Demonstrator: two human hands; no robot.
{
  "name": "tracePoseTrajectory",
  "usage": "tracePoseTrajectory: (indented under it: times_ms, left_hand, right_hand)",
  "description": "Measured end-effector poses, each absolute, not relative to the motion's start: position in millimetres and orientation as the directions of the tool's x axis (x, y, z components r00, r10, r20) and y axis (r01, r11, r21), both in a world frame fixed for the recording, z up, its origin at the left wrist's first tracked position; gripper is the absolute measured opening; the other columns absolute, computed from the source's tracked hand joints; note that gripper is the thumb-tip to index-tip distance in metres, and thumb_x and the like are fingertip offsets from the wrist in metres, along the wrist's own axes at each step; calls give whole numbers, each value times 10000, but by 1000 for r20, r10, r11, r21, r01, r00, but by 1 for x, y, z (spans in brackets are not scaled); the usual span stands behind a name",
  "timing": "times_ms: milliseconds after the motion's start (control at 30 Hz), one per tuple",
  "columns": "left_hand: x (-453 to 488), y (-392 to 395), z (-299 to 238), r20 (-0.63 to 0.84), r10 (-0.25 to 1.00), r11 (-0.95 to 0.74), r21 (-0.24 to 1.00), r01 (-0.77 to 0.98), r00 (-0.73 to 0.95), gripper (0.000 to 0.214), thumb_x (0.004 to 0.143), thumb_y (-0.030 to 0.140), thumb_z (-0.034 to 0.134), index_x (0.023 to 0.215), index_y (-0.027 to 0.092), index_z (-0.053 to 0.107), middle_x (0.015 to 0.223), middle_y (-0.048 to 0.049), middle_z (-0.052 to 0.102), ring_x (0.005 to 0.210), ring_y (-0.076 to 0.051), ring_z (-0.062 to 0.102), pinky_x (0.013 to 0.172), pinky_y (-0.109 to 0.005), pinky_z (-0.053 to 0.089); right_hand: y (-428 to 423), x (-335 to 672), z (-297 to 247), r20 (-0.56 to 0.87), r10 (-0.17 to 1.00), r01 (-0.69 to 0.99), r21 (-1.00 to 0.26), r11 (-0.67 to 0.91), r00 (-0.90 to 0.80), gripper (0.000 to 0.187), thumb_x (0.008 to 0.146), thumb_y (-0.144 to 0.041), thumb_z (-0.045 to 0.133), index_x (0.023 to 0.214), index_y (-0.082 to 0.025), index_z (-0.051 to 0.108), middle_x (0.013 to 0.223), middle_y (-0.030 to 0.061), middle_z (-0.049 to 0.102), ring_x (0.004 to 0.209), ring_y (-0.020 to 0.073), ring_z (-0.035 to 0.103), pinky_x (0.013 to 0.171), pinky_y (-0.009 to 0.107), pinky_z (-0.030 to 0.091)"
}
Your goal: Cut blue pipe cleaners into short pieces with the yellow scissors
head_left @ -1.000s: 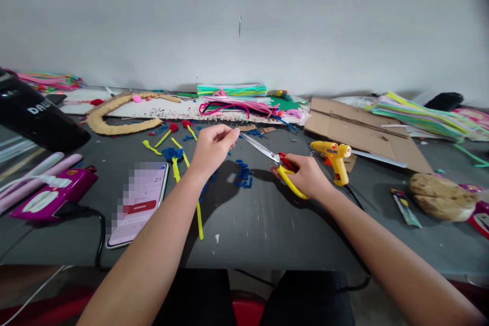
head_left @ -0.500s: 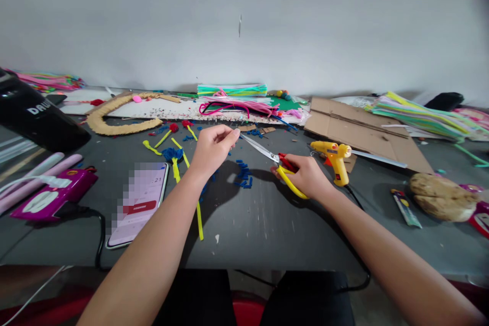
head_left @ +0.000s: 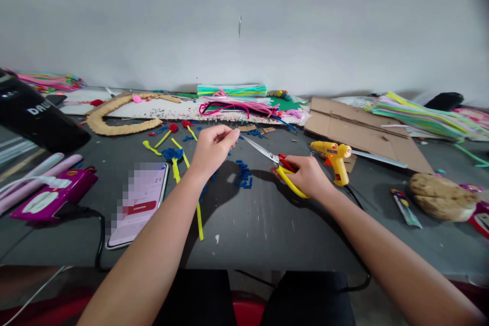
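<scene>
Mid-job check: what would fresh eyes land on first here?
Likely the scissors at centre, their red and yellow handles in the right hand and blades pointing toward the left hand. Next, the bright yellow glue gun just right of the right hand, then the tan C-shaped piece at back left.
</scene>
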State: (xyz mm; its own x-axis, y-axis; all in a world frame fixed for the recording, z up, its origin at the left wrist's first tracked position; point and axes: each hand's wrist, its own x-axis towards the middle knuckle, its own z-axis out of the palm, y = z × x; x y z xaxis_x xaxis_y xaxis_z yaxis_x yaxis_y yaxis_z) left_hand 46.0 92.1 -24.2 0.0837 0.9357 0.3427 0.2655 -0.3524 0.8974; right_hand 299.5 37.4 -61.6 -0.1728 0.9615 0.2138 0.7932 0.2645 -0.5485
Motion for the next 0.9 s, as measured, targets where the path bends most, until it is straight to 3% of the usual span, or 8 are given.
tracePoseTrajectory:
  times_ms: [233, 900]
  left_hand:
    - [47, 91, -21, 329, 942, -335, 903, 270, 70, 288, 848, 368, 665, 633, 179, 645, 576, -11, 590, 560, -136, 524, 546, -268, 389]
    - [48, 91, -25, 335, 938, -347, 894, 284, 92, 353, 875, 415, 636, 610, 183, 614, 572, -8, 564, 553, -131, 507, 539, -263, 376]
  right_hand:
    - [35, 296, -56, 215, 968, 762, -602, 237, -131, 376, 761, -440, 666, 642, -212, 392, 569, -55, 393, 579, 107, 301, 518, 257, 253]
    - [38, 299, -62, 242, 959, 787, -559, 261, -146, 320, 786, -424, 643, 654, -196, 459, 585, -41, 412, 597, 113, 304, 535, 264, 251]
